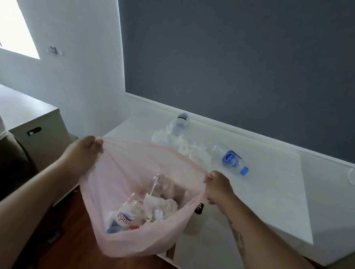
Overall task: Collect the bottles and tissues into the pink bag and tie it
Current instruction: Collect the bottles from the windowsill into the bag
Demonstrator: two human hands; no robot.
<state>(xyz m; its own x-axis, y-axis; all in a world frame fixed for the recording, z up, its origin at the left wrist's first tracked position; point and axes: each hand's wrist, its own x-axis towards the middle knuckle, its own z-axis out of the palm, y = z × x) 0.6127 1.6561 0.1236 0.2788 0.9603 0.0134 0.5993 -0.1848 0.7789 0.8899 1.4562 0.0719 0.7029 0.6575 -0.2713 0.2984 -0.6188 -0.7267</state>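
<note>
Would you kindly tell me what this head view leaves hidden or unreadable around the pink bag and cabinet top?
In the head view:
pink bag: whatever lies beneath its top layer is hidden; bottle count unclear.
green-labelled bottle: label too small and blurred to read.
loose tissues: white on the white cabinet top, partly behind the bag's rim; number unclear.
left hand, right hand: fingertips hidden in the gathered rim.

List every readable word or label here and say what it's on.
Clear bottle in the bag: red letters, upside down, seemingly "epne"; the rest is hidden.
Blue-label bottle: white logo text, too blurred to read.
Green-label bottle: too small and blurred to read.
</note>
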